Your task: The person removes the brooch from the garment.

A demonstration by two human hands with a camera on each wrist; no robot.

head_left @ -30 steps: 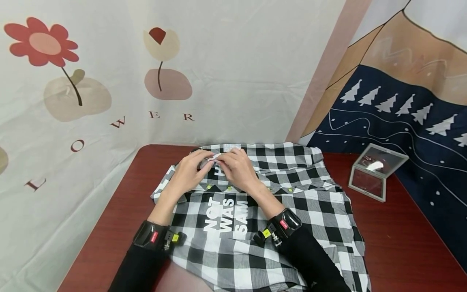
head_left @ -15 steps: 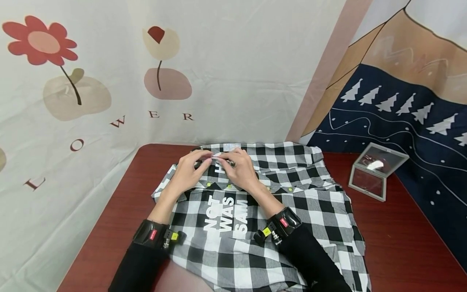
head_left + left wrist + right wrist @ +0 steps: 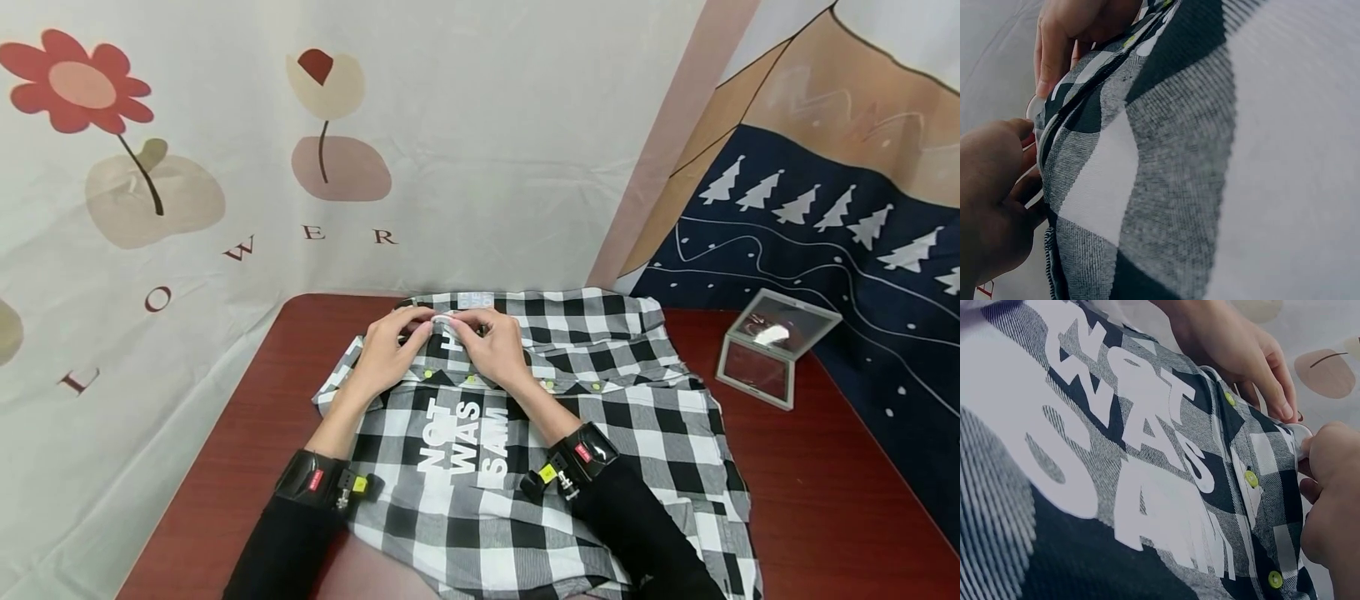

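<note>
A black-and-white checked shirt (image 3: 600, 417) with white letters and yellow-green buttons (image 3: 1251, 479) lies spread on the dark red table (image 3: 247, 433). Both hands meet at its far middle part. My left hand (image 3: 386, 350) pinches a white edge of the shirt (image 3: 444, 319) from the left. From the other side my right hand (image 3: 491, 346) pinches the same edge, its fingertips almost touching the left ones. The left wrist view has my left hand (image 3: 991, 200) curled at the cloth's edge (image 3: 1166, 156). My right hand (image 3: 1329, 494) grips the buttoned strip in the right wrist view.
A small glass box (image 3: 772, 346) stands open on the table at the right, apart from the shirt. A flower-printed cloth (image 3: 187, 167) hangs behind and to the left, and a dark tree-printed one (image 3: 825, 250) to the right. Bare table lies left and right of the shirt.
Both hands stay at the same spot on the shirt. Their fingertips have drawn slightly closer together on the white edge.
</note>
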